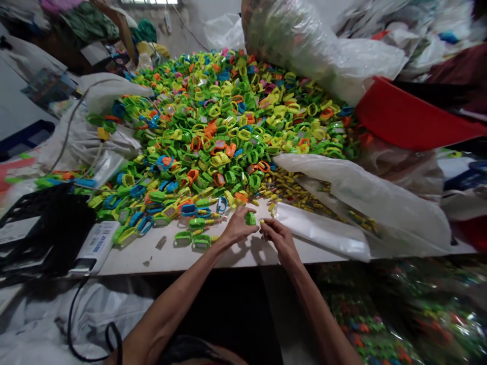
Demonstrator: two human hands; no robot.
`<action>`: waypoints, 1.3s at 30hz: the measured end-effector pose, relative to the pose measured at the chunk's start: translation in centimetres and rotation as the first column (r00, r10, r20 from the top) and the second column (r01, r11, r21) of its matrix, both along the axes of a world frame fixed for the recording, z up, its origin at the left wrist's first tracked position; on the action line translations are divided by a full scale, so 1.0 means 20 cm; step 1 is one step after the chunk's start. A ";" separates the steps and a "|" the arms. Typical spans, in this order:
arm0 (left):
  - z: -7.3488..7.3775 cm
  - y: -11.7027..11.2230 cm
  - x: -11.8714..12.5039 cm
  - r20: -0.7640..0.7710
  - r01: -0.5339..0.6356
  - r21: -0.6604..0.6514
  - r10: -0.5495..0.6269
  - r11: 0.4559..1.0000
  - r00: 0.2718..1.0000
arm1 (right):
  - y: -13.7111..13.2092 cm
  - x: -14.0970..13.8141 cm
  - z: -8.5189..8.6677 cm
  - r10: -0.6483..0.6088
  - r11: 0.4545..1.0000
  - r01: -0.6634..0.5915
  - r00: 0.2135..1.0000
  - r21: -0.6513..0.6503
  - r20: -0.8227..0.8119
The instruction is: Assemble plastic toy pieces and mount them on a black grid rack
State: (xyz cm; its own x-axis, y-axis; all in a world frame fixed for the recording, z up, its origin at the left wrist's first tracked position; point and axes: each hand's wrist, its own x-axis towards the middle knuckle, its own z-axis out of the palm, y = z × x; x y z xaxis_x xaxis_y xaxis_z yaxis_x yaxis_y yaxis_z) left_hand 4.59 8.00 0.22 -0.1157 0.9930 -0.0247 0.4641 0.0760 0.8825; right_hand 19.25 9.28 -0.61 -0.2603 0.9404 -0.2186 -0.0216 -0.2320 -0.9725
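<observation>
My left hand (236, 226) is closed around a green toy watch (250, 218), held just above the table's front part. Close on its right, my right hand (278, 237) pinches a small, thin piece with a yellowish end (262, 222); its exact kind is too small to make out. Several toy watches lie left of my hands, among them a green watch (201, 242) with a small yellow tube beside it. Beyond my hands rises a big heap of toy watches (228, 126) in green, yellow, orange and blue.
A clear plastic bag (323, 230) lies flat at the right, near a spread of small yellow tubes (304, 195). At the left stand a white box-like device (97, 246) and black trays (41, 228). A red sheet-like piece (411, 119) juts in from the right. Filled bags (365, 324) sit below the table.
</observation>
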 end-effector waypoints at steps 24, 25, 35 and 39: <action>0.07 -0.31 -0.03 0.508 0.235 -0.196 -0.106 0.952 0.855 | -0.13 0.09 0.26 0.380 0.908 -0.399 0.912 0.125 0.152; 0.07 -0.31 -0.03 0.534 0.215 -0.203 -0.076 0.955 0.842 | -0.13 0.09 0.26 0.387 0.908 -0.403 0.911 0.112 0.144; 0.15 -0.32 -0.04 0.504 0.320 -0.259 -0.155 0.911 0.850 | -0.09 0.08 0.29 0.371 0.925 -0.373 0.928 0.070 0.045; 0.16 -0.33 -0.05 0.490 0.363 -0.272 -0.197 0.891 0.849 | -0.06 0.08 0.29 0.477 0.878 -0.478 0.879 0.041 0.016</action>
